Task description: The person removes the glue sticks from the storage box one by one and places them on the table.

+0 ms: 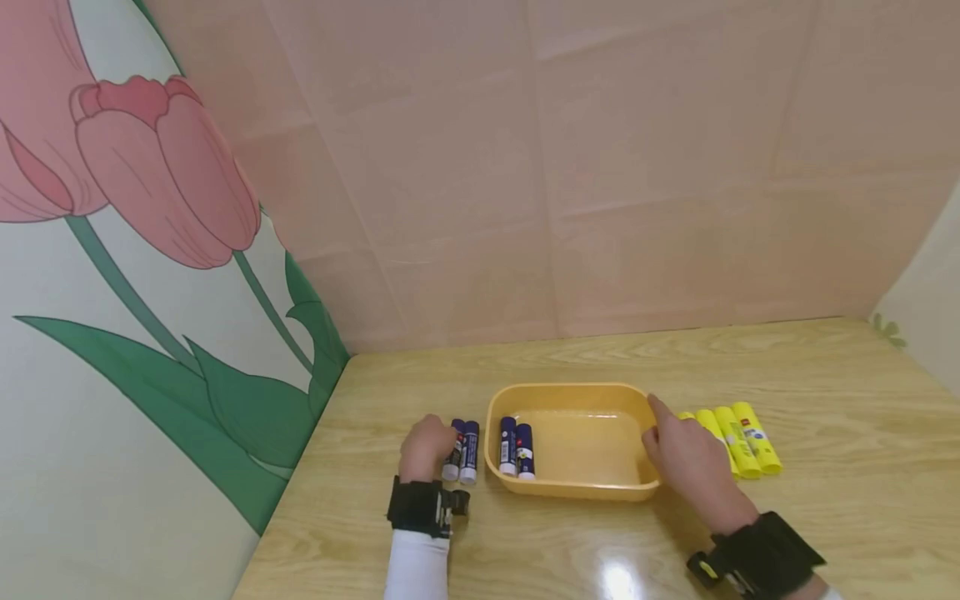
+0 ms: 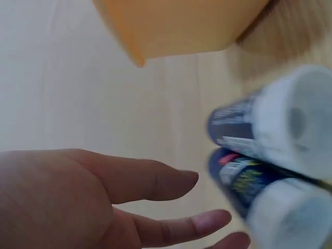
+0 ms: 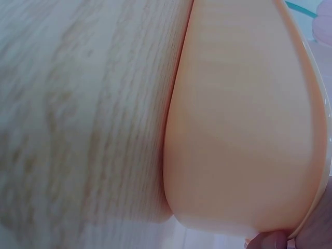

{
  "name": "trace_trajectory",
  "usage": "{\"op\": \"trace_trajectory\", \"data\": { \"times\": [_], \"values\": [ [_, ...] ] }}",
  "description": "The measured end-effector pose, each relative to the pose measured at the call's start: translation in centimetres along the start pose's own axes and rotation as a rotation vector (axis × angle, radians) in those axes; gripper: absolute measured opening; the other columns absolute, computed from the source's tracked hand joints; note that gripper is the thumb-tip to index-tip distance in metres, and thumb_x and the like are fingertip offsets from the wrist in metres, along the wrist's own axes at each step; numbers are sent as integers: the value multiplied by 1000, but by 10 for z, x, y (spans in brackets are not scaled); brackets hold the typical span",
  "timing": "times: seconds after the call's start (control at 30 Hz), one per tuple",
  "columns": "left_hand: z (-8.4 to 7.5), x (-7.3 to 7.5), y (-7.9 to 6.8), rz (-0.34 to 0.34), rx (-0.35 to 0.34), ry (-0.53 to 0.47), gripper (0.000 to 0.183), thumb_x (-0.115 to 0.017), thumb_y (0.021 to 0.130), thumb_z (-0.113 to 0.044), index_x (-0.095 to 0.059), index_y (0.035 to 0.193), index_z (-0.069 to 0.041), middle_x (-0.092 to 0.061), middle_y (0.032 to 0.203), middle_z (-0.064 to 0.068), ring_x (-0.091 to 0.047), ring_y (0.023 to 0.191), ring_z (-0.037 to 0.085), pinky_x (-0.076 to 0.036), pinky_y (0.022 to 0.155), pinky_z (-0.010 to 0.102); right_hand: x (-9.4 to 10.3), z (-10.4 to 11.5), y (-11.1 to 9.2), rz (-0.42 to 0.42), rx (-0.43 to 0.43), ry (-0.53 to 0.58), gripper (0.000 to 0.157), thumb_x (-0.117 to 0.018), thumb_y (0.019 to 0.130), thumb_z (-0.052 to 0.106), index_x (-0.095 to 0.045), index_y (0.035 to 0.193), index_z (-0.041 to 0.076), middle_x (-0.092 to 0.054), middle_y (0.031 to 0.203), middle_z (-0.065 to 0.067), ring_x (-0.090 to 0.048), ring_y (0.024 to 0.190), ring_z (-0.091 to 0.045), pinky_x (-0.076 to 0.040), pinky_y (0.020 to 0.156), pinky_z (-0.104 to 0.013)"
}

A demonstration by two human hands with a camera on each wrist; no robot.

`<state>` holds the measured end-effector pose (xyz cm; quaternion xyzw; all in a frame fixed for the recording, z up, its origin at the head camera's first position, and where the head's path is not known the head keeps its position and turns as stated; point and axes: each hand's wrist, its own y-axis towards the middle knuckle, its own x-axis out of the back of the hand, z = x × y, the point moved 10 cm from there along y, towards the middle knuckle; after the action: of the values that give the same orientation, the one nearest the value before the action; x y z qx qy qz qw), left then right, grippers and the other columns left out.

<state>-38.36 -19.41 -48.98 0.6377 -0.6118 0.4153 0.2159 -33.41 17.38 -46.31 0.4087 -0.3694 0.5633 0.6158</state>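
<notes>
My left hand [image 1: 426, 442] is just left of two dark blue glue sticks [image 1: 469, 452] that lie side by side on the table. In the left wrist view, the thumb [image 2: 155, 181] and fingers are apart, with nothing between them, close to the white-ended glue sticks [image 2: 236, 124]. A shallow yellow-orange plastic basket [image 1: 585, 487] stands to their right. Inside it, against the left wall, lie two more blue glue sticks [image 1: 508, 446]. My right hand [image 1: 693, 462] holds the basket's right rim; the right wrist view shows fingertips [image 3: 270, 240] at the wall's edge.
Several yellow glue sticks [image 1: 738, 442] lie in a row to the right of the basket, partly hidden behind the right hand. The wood-grain table [image 1: 540, 546] meets a pink cloth backdrop [image 1: 600, 208] at the back. A tulip-printed panel [image 1: 172, 275] stands on the left.
</notes>
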Motion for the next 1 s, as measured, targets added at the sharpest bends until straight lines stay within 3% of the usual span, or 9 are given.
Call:
{"op": "trace_trajectory", "data": {
  "times": [0.17, 0.3, 0.63, 0.77, 0.87, 1.0],
  "values": [
    [-31, 21, -16, -127, -89, 56, 27, -59, 95, -22, -64, 97, 5, -63, 84, 15, -59, 74, 27, -52, 69, 47, 0, 2, 1, -15, 13, 4, 58, -51, 95, 12, -37, 147, -10, -45, 61, -6, -42, 51, -20, -34, 45, -31],
    [-58, 23, -31, -171, -154, 70, 23, -61, 94, -23, -62, 94, 0, -61, 82, 11, -59, 72, 25, -51, 65, 43, -2, 3, 2, -20, 31, 7, 58, -50, 94, 12, -38, 146, -9, -45, 61, -6, -42, 51, -20, -34, 45, -31],
    [-102, -15, -50, -117, -281, 139, 31, -70, 92, -26, -62, 104, 2, -59, 78, 9, -54, 63, 20, -47, 54, 35, -5, 3, 3, -7, 20, 4, 58, -51, 95, 13, -37, 147, -9, -46, 62, -6, -43, 52, -20, -35, 45, -32],
    [-111, -30, -53, -91, -308, 160, 22, -69, 92, -22, -61, 84, -4, -55, 69, 5, -52, 55, 18, -42, 47, 32, -6, 2, 3, 1, 12, -1, 58, -51, 95, 13, -37, 147, -9, -46, 62, -7, -43, 52, -20, -35, 45, -32],
    [-115, -41, -55, -76, -316, 186, 28, -71, 89, -21, -54, 68, -10, -51, 62, 1, -49, 51, 16, -38, 45, 29, -7, 1, 4, 9, 7, 3, 58, -51, 96, 13, -36, 147, -9, -46, 63, -6, -43, 52, -20, -36, 46, -31],
    [-117, -53, -54, -102, -335, 311, 32, -74, 84, -25, -54, 61, -13, -55, 63, 1, -51, 55, 16, -40, 47, 30, -9, 2, 4, 20, 6, 3, 59, -50, 95, 13, -36, 147, -9, -47, 63, -7, -44, 53, -20, -36, 46, -31]
  ]
}}
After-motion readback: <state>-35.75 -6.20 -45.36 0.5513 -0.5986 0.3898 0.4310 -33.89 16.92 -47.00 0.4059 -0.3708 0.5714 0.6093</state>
